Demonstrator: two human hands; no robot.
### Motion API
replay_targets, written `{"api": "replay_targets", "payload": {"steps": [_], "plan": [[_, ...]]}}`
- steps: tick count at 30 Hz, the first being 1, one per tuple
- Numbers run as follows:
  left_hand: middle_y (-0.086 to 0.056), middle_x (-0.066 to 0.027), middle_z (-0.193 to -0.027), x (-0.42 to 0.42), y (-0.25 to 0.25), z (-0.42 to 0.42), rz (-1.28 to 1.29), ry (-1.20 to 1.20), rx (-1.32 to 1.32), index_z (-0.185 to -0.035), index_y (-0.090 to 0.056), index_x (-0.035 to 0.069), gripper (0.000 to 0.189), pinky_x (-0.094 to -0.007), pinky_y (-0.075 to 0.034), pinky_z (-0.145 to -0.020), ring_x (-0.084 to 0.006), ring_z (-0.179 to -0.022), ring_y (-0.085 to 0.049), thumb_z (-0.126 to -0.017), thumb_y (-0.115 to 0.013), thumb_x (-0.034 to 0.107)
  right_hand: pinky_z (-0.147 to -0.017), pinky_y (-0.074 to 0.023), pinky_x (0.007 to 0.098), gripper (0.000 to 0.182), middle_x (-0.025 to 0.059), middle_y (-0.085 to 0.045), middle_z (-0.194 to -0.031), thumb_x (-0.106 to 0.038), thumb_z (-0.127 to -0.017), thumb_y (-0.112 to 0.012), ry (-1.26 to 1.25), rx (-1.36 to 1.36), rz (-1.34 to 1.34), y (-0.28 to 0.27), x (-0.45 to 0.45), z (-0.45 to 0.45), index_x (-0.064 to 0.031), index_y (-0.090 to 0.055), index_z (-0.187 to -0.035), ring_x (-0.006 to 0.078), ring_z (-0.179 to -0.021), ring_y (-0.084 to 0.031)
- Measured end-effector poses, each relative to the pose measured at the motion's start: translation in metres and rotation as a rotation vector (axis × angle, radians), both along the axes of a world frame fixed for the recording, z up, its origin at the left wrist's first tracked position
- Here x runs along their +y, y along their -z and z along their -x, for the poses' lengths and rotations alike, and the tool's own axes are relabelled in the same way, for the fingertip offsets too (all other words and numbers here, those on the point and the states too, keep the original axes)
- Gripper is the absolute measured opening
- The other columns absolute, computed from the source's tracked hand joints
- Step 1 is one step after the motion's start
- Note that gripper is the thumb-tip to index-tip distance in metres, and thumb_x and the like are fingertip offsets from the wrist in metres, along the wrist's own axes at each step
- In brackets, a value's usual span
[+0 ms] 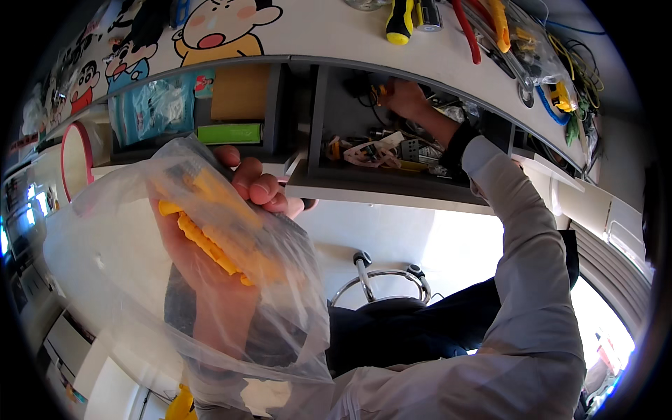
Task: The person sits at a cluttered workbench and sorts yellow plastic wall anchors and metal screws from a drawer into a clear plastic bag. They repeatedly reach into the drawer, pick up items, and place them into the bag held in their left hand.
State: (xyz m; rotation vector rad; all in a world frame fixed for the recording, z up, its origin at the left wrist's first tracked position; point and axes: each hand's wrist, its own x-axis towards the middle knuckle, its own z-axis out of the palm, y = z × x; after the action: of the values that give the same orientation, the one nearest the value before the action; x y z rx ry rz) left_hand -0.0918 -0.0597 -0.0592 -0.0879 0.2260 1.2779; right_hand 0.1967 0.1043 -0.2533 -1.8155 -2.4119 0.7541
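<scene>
My left hand grips a clear plastic bag in front of my chest, its fingers curled over the bag's upper edge. Inside, yellow ribbed plastic pieces, which look like wall plugs, show through the film. My right hand reaches into the back of an open grey drawer. Its fingertips are at a small orange-yellow item beside a black cable; whether they hold it is unclear. Nearer the drawer's front lie a pale coiled strap, a grey perforated plate and mixed small parts.
A second open drawer at left holds blue plastic packs, a brown cardboard piece and a green box. On the desktop above are a yellow-black screwdriver handle and red-handled pliers. A wheeled stool stands below.
</scene>
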Motion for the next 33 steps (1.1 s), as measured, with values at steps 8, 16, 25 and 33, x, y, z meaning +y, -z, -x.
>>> {"api": "replay_targets", "payload": {"steps": [8,16,25,33], "plan": [[-0.051,-0.0034,-0.086,0.007,-0.033,-0.016,0.084,0.024,0.125,-0.107,-0.047,0.004,0.037,-0.0293,-0.040,-0.080,-0.0159,-0.084,-0.052,-0.084,-0.056,0.031,-0.065,-0.0508,0.0403,0.023,0.0180,-0.061,-0.077,-0.019,-0.067,-0.067,-0.085,-0.116,0.208,0.013,0.016,0.016,-0.0011,-0.062,-0.081,0.0301,-0.065,-0.062],[-0.057,-0.0113,-0.085,0.005,-0.040,-0.028,0.260,-0.017,0.180,-0.101,-0.055,0.004,0.068,-0.0360,-0.044,-0.075,-0.0244,-0.080,-0.055,-0.085,-0.032,0.067,-0.056,-0.0510,0.0284,0.013,0.0126,-0.062,-0.059,-0.006,-0.067,-0.065,-0.050,-0.055,0.549,-0.051,-0.016,-0.012,0.0038,-0.059,-0.071,0.0202,-0.059,-0.066],[-0.056,-0.0100,-0.091,-0.005,-0.035,-0.044,0.103,0.061,0.250,-0.101,-0.052,0.005,0.062,-0.0361,-0.048,-0.077,-0.0210,-0.086,-0.056,-0.087,-0.035,0.063,-0.054,-0.0513,0.0258,0.019,0.0174,-0.062,-0.089,0.003,-0.069,-0.067,-0.561,0.508,-0.567,-0.320,-0.095,0.015,0.0053,-0.063,-0.087,0.0194,-0.063,-0.061],[-0.055,-0.0089,-0.095,-0.007,-0.051,-0.059,-0.045,0.149,0.068,-0.106,-0.051,0.006,0.050,-0.0322,-0.047,-0.081,-0.0193,-0.088,-0.057,-0.090,-0.040,0.052,-0.051,-0.0536,0.0249,0.024,0.0216,-0.062,-0.094,-0.002,-0.069,-0.067,-0.903,0.451,-0.713,-0.361,-0.112,0.067,0.0057,-0.064,-0.091,0.0226,-0.066,-0.063]]}}
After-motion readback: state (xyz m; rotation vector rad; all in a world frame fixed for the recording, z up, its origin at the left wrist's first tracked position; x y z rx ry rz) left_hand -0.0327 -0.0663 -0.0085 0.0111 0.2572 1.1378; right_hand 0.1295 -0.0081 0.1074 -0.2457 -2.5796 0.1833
